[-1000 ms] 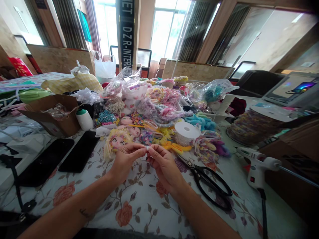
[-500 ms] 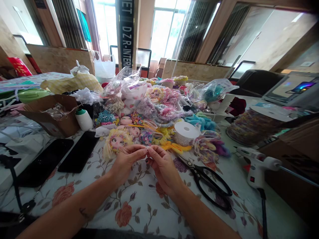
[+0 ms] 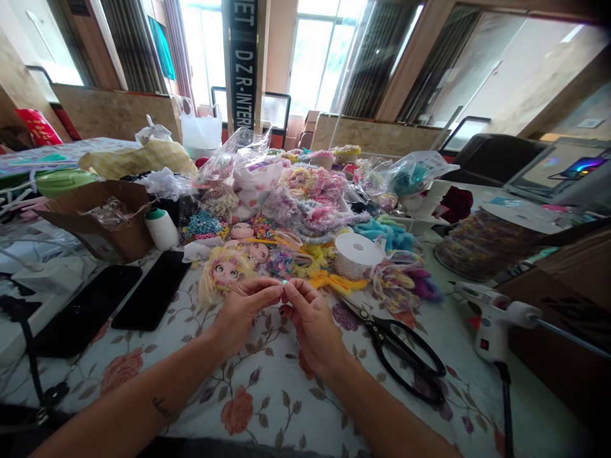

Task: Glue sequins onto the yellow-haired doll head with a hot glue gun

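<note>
My left hand [image 3: 243, 310] and my right hand [image 3: 310, 318] meet fingertip to fingertip above the flowered tablecloth [image 3: 267, 388]. Between the pinched fingers is a tiny pale piece [image 3: 283, 284], too small to identify. Just beyond my left hand lies a doll head with blond hair [image 3: 223, 272]. Two more doll heads [image 3: 248, 240] lie behind it. Black scissors [image 3: 405, 356] rest on the cloth to the right of my right hand.
A pile of colourful craft bits in plastic bags [image 3: 305, 197] fills the middle of the table. A white ribbon spool [image 3: 358, 253], a glue gun [image 3: 491, 318], two black phones [image 3: 119, 299], a cardboard box [image 3: 105, 216] and a thread cone [image 3: 161, 228] surround my hands.
My right hand has shifted slightly left and closer to my left hand; both keep pinching the small piece in the same spot.
</note>
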Motion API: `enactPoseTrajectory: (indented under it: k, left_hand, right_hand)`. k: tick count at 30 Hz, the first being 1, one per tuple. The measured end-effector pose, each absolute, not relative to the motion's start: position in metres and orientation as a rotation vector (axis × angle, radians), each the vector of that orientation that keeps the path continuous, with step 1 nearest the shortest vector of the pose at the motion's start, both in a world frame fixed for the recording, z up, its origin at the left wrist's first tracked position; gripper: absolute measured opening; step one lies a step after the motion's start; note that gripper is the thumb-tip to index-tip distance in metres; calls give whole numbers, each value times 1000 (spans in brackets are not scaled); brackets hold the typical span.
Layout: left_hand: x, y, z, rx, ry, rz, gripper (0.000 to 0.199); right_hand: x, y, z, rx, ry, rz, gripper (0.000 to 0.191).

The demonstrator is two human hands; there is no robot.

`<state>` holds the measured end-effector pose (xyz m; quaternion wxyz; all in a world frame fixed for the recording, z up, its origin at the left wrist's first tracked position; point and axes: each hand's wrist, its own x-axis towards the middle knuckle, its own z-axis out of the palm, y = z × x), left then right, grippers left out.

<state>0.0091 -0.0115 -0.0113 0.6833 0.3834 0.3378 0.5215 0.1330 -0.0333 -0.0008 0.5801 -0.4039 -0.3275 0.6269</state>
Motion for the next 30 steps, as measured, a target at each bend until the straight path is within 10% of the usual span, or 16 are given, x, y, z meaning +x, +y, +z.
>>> enactPoseTrajectory:
  k: [30]
  left_hand:
    - [6, -10, -5, 985, 822, 1146, 12]
  right_hand:
    - [142, -31, 4, -1109, -1074, 1227, 22]
